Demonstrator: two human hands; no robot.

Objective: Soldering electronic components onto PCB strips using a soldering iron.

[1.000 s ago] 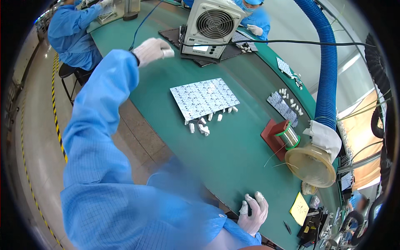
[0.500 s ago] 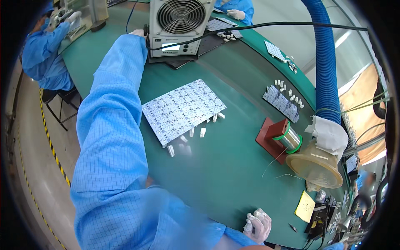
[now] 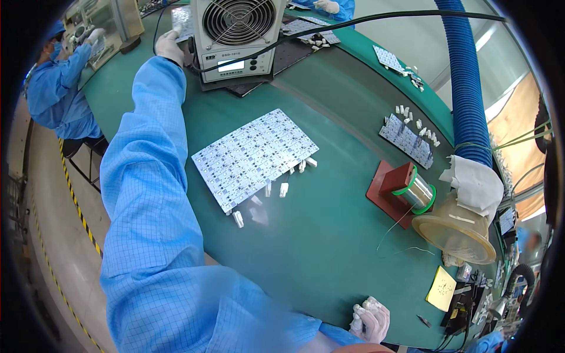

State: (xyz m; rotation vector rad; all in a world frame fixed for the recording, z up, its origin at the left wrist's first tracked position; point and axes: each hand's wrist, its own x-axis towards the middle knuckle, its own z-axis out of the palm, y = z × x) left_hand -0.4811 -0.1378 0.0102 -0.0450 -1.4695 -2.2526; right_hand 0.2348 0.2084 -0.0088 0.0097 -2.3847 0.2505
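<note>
My gloved left hand [image 3: 170, 48] reaches far forward, just left of the fan unit, its fingers closed on the lower edge of a pale circuit board panel [image 3: 183, 22]. The grip is partly hidden by the hand itself. Near the front edge of the table rests my right hand [image 3: 371, 319], with white coverings on the fingers. Those fingers are curled in, and whatever they may hold is hidden. Between the hands a larger white circuit board panel [image 3: 254, 159] lies flat on the green table [image 3: 306, 235]. Several small white connectors [image 3: 238, 219] stick out or lie along its near edge.
A boxy fan unit [image 3: 238, 35] stands at the back, with a black cable crossing it. To the right are a solder spool [image 3: 419, 194] on a red-brown stand, a blue extraction hose [image 3: 469, 88] with a wide hood, and a yellow sponge [image 3: 441, 289]. Co-workers sit beyond.
My left hand has come out from behind the fan unit and shifted left, and a circuit board panel now shows at its fingers. My right hand stays curled by the table's edge.
</note>
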